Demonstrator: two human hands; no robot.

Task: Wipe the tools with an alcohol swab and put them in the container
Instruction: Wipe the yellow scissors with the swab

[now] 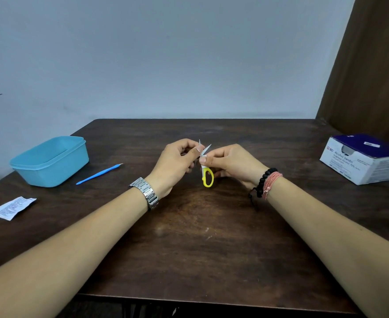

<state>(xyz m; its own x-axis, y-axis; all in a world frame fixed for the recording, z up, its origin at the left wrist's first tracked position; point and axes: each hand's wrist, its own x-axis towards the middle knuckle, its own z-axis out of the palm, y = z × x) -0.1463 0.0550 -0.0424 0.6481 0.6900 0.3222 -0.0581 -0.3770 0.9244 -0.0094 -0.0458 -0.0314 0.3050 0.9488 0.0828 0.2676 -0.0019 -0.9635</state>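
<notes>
Head view shows my right hand (pixel 231 165) gripping small yellow-handled scissors (pixel 207 174) above the middle of the table (pixel 189 237), blades parted and pointing away, while my left hand (pixel 177 161) pinches one blade. The blue container (pixel 50 161) sits far left, a blue tool (pixel 99 173) beside it

A plain room at home or in an office: a dark wooden table (pixel 189 226) against a bare pale wall (pixel 166 53), brown curtain (pixel 372 65) far right.

Head view (wide-angle) faces forward-down, near table (pixel 211 237).
</notes>
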